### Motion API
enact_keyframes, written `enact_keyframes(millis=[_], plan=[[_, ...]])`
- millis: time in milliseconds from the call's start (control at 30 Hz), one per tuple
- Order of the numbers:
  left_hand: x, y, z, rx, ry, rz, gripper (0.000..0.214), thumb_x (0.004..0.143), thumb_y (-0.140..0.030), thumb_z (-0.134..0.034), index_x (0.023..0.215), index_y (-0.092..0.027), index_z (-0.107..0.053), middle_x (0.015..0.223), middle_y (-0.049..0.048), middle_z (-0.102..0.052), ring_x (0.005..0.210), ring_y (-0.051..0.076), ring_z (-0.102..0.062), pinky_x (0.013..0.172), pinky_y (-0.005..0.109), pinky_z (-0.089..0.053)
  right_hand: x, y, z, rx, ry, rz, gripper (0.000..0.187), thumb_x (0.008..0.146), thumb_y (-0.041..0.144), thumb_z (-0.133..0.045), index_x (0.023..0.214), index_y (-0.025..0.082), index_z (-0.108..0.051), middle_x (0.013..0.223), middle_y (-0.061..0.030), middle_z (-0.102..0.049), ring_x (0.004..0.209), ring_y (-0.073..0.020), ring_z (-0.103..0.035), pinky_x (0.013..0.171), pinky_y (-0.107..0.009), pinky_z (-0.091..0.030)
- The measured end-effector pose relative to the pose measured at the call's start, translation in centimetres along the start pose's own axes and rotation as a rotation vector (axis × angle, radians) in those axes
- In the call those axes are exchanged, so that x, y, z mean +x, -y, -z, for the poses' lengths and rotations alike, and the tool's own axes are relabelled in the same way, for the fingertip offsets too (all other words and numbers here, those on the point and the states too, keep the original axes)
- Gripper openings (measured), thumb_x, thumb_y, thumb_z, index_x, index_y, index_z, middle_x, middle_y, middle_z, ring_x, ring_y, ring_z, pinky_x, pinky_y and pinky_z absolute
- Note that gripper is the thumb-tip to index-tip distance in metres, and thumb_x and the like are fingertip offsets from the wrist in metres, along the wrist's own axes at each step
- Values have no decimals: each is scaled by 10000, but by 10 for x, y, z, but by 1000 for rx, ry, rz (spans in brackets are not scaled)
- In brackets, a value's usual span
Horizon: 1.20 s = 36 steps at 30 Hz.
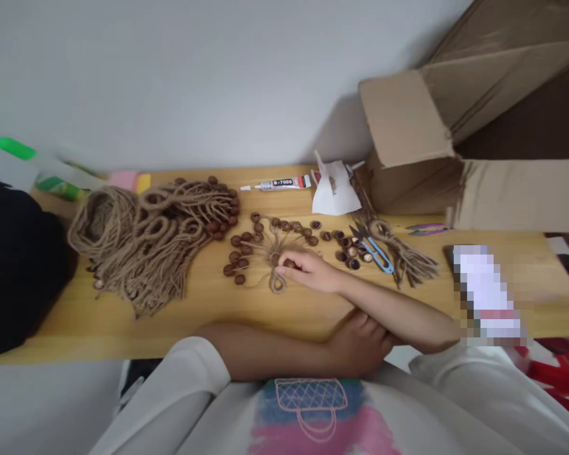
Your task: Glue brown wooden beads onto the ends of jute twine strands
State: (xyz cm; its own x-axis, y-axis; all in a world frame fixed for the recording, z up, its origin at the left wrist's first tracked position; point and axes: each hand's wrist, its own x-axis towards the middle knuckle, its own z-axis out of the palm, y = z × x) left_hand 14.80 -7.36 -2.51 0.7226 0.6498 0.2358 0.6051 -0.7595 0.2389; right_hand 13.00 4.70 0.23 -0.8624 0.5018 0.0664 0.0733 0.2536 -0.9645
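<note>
My right hand (313, 272) is closed in a pinch over the middle of a small cord hanging (274, 243), with a brown nutshell-like ball (289, 263) between thumb and fingers. A braided loop (277, 284) lies just below the fingertips. From the hanging's centre, thin strands fan out to several round brown balls (235, 257). My left hand (363, 344) rests curled at the table's front edge, under my right forearm, its palm side hidden. Right of the hanging sit several open half shells (354, 264), dark or pale inside.
A heap of knotted cord hangings (165, 253) covers the left. Behind are a B-7000 glue tube (284, 183) and white paper (336, 189). Blue thread snips (378, 254), a cord bundle (408, 256), a blurred phone (490, 291) and a cardboard box (408, 120) stand or lie rightward.
</note>
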Motion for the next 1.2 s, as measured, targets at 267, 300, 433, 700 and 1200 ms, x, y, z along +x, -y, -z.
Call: enact_keyframes(millis=[267, 300, 433, 700, 1200], plan=[[-3, -3, -2, 53, 10, 7, 221, 929, -213, -433, 1062, -114, -579, 990, 87, -658, 952, 209, -605, 862, 337, -374, 1, -7, -2, -83, -30, 24, 380, 903, 480, -468, 772, 130, -539, 560, 44, -446, 513, -61, -366, 532, -181, -302], [-2, -3, -2, 51, 23, 9, 214, 927, -216, -438, 1052, -113, -578, 982, 88, -659, 955, 207, -603, 855, 330, -379, 1, -7, -3, -91, -36, 25, 380, 902, 481, -468, 773, 130, -538, 564, 42, -451, 517, -62, -370, 534, -181, -305], [-2, -3, -3, 69, 75, 5, 204, 933, -212, -429, 1032, -112, -577, 968, 91, -665, 977, 200, -604, 859, 321, -399, 2, -7, -4, -135, -70, 24, 343, 905, 444, -480, 770, 132, -530, 578, 36, -471, 525, -65, -383, 541, -179, -311], [-4, -4, -2, 180, 142, 3, 239, 925, -213, -461, 1098, -109, -589, 965, 107, -707, 923, 187, -652, 845, 322, -463, 3, -4, -12, -304, -116, 16, 224, 914, 300, -524, 776, 126, -551, 595, 31, -524, 534, -68, -436, 556, -173, -319], [-11, -12, -6, 395, 39, 58, 487, 953, -177, -293, 1423, -52, -328, 1473, 184, -361, 1347, 224, -403, 1129, 384, -295, -3, 12, -28, -722, -234, -40, 200, 928, 261, -538, 819, 105, -600, 786, -69, -631, 712, -144, -545, 658, -221, -337]])
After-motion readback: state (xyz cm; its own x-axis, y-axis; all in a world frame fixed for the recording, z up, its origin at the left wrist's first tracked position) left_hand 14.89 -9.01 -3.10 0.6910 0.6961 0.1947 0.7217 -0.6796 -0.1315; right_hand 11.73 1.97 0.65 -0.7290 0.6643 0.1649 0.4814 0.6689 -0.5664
